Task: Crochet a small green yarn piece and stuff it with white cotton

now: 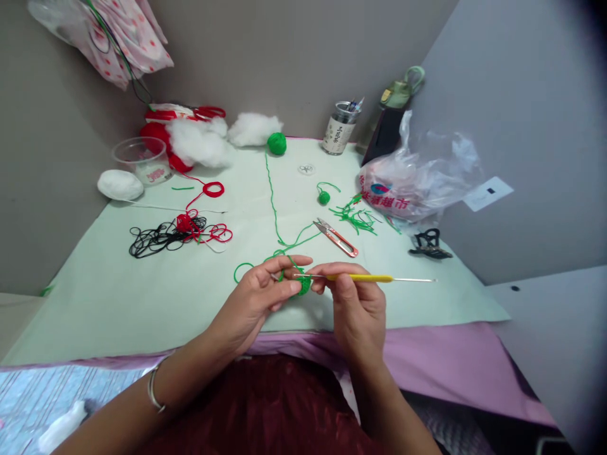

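Note:
Between the thumb and fingers of my left hand (pixel 258 287) is a small green crochet piece (pixel 304 285), partly covered by the fingertips. Green yarn (pixel 272 189) runs over that hand's fingers and back across the table to a green yarn ball (pixel 277 143). My right hand (pixel 359 303) grips a crochet hook (pixel 363 278) by its yellow handle, with metal shafts at both ends. The hook's left tip meets the top of the crochet piece; whether it is through a stitch I cannot tell.
Thread snips (pixel 336 237) lie just beyond my hands, near green yarn scraps (pixel 355 218) and a small green ball (pixel 324 198). Tangled black cord (pixel 159 239) and a red yarn ring (pixel 213 189) are at left. A plastic bag (pixel 417 183) and black hair claw (pixel 430 244) stand right.

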{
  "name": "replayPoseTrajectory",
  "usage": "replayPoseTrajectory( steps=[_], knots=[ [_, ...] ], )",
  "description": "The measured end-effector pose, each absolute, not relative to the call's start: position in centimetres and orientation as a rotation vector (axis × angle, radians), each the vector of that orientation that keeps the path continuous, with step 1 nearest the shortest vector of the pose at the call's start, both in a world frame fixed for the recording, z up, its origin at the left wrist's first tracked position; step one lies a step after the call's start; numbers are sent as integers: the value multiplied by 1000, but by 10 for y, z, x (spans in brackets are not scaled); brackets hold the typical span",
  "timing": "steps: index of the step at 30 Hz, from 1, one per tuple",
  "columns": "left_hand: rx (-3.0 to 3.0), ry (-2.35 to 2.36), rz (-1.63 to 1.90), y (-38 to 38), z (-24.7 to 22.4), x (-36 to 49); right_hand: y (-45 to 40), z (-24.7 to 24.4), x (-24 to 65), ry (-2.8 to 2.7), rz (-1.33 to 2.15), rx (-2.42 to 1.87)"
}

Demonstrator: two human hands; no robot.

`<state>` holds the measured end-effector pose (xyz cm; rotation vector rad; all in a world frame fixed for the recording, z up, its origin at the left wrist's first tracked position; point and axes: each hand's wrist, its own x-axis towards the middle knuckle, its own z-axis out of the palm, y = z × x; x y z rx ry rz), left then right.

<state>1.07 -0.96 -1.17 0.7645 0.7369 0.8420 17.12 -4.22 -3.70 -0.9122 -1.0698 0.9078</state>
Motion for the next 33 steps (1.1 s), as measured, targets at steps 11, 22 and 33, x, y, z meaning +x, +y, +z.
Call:
replayPoseTrajectory(
  steps=[11,22,33],
  knots=[
    [972,896,1006,-14,-14,9,-54,-24,172,-1425,446,-1023],
    [943,928,1052,-11,-17,12,-54,-40,169,-1837,-241,-994],
    [1077,983,1057,-10,-19,9,-48,-30,170,-1524,238,-995]
  ],
)
